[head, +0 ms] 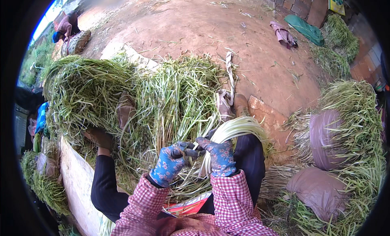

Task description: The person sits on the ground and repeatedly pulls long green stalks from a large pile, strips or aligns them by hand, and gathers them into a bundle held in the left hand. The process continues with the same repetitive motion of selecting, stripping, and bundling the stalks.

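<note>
My right hand, in a blue floral glove with dark fingers, is closed around a bundle of pale, peeled plant stalks. The bundle arches over my right knee and its greenish ends hang down on the far side. Close beside it, my left hand, gloved alike, pinches a few thin stalks; its fingertips almost meet those of my right hand. Between and beyond my legs spreads a heap of long green leafy stalks. Loose stalks lie below my hands, over a red and white sheet.
On the right lie tied bundles of greens with purple plastic wraps. A knotted cloth strip trails past my shoe. Far left, a person bends over a wrapped bundle. A green sack lies near the brick wall.
</note>
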`<state>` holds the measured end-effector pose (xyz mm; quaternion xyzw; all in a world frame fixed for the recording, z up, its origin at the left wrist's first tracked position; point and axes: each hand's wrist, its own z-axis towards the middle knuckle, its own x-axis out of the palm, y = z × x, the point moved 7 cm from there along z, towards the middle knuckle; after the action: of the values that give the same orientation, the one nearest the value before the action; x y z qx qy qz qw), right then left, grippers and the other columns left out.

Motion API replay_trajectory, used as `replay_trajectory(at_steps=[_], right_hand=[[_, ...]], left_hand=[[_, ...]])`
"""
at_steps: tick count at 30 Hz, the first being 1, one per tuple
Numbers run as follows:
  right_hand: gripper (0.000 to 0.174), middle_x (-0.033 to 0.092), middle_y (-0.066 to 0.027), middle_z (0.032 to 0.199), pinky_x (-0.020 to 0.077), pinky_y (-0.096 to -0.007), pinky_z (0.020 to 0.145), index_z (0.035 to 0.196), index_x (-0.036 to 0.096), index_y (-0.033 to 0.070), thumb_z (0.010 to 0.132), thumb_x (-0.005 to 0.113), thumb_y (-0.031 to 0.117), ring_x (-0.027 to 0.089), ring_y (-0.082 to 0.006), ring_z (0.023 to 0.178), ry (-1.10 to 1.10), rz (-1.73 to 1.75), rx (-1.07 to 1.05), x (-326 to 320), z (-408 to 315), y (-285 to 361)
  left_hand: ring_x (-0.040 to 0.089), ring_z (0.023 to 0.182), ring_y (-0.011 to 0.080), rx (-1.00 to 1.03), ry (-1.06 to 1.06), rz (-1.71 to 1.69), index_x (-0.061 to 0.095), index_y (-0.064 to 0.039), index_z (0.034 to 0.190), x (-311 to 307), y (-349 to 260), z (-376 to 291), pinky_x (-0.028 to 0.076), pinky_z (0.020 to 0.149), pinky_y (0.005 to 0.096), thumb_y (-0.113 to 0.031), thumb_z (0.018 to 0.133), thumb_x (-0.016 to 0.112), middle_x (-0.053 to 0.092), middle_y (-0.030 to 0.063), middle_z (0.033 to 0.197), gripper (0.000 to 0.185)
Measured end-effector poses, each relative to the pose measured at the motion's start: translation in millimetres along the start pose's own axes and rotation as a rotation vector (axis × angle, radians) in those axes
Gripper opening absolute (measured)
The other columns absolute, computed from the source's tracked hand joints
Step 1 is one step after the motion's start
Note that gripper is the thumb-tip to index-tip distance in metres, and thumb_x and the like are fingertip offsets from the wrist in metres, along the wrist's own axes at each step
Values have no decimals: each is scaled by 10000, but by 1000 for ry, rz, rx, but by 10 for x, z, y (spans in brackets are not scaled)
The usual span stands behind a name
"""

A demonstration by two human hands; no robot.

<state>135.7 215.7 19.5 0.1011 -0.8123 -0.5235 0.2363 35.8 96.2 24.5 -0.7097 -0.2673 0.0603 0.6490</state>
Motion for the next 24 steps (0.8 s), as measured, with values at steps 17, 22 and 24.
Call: replay_trajectory(at_steps=[17, 22, 24], right_hand=[[325, 568, -36, 750, 464, -237, 545, 860, 517, 62, 662, 763, -14, 539, -113, 593, -1, 136, -134, 1, -13, 118], [376, 559, -24, 753, 473, -241, 543, 917, 480, 74, 671, 724, -72, 545, -105, 590, -97, 254, -50, -154, -36, 119], [389, 558, -30, 740, 471, -246, 531, 925, 474, 78, 667, 710, -92, 548, -116, 578, -160, 350, -82, -219, -43, 155]], left_hand=[[615, 883, 170, -265, 367, 92, 665, 28, 944, 132, -106, -80, 477, 791, 277, -64, 739, 712, 658, 95, 975, 230], [512, 1160, 301, 2, 483, 700, 691, -39, 890, -79, -34, -298, 473, 861, 355, 34, 744, 616, 640, 161, 1051, 180], [569, 1068, 302, 22, 323, 744, 702, -66, 873, -331, 52, -383, 493, 821, 337, 62, 700, 629, 641, 180, 1014, 227]])
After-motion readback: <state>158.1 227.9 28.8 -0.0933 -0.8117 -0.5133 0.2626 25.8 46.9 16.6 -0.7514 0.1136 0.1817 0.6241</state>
